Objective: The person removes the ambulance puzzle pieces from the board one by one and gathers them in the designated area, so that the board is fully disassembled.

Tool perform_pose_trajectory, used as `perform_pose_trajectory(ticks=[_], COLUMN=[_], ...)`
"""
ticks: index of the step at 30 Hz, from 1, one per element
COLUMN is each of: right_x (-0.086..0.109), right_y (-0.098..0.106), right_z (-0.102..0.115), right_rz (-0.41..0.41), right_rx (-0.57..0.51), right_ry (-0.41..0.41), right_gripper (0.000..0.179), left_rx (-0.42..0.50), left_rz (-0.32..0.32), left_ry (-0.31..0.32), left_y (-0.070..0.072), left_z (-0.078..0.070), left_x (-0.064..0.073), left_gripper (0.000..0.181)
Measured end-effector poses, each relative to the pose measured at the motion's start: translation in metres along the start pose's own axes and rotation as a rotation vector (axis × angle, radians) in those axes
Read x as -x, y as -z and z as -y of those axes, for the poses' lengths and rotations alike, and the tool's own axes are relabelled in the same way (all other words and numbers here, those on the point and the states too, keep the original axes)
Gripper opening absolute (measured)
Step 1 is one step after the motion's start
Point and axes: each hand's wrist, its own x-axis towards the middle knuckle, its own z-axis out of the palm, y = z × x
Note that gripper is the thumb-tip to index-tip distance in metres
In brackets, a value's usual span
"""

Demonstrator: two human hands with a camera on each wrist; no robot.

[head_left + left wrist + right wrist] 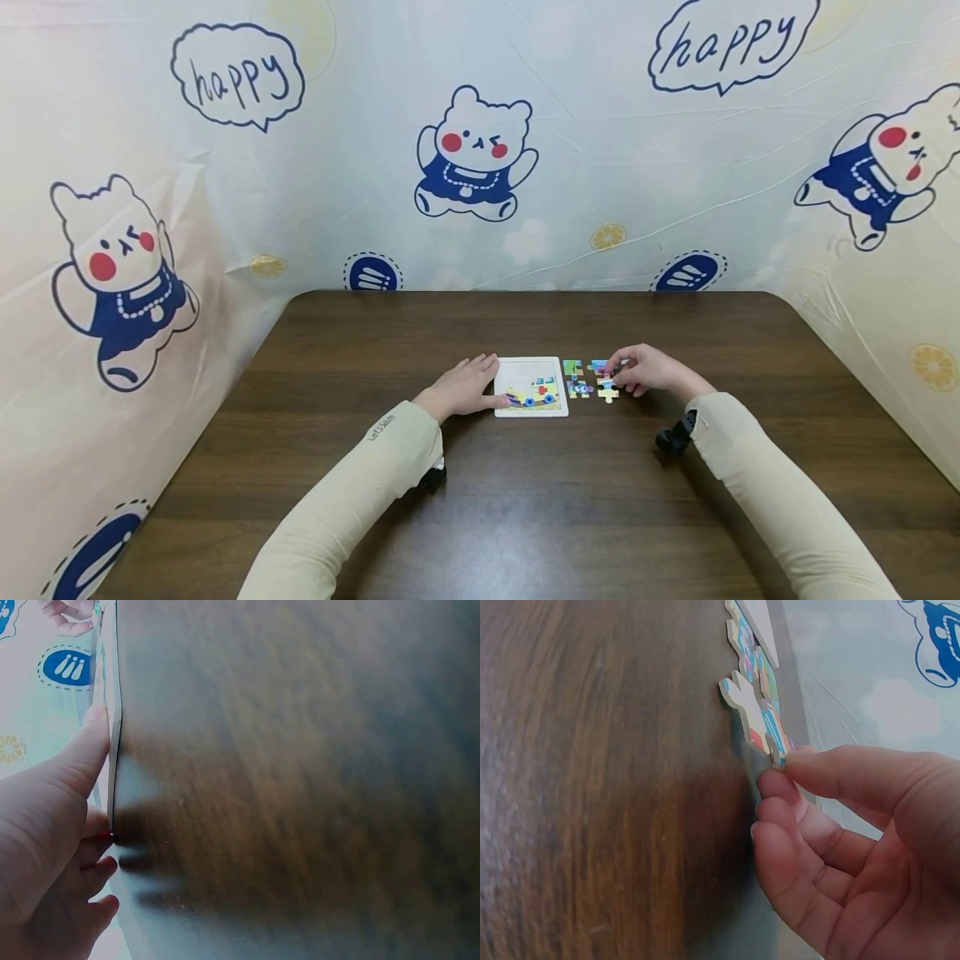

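Observation:
A white-framed jigsaw puzzle board (532, 363) lies on the table, its lower part filled with a picture of a yellow vehicle with blue wheels. My left hand (467, 388) rests on its left side, thumb over the lower left corner and fingers spread along the edge. Just right of the board, my right hand (647, 369) pinches a blue-striped puzzle piece (775, 724) at its edge between thumb and index finger. Beside that piece are a pale piece (608, 390), a green piece (572, 367) and a purple-blue piece (578, 389), all loose.
The brown wooden table (525, 508) reaches out on all sides of the board. Behind it hangs a pale curtain (585, 167) printed with cartoon bears. Dark wrist cameras sit under both sleeves, the right camera (675, 435) close above the tabletop.

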Motion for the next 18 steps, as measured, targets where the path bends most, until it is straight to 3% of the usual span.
perform_pose_trajectory(ticks=[18], right_x=[0.0018], right_y=[0.0001], right_z=[0.0047], right_rz=[-0.015], right_rx=[0.064], right_ry=[-0.007], right_gripper=[0.015], left_rx=[-0.007], left_rz=[0.006], left_ry=[-0.005], left_y=[-0.0004], left_z=[0.0007], left_x=[-0.0009], left_gripper=[0.083])
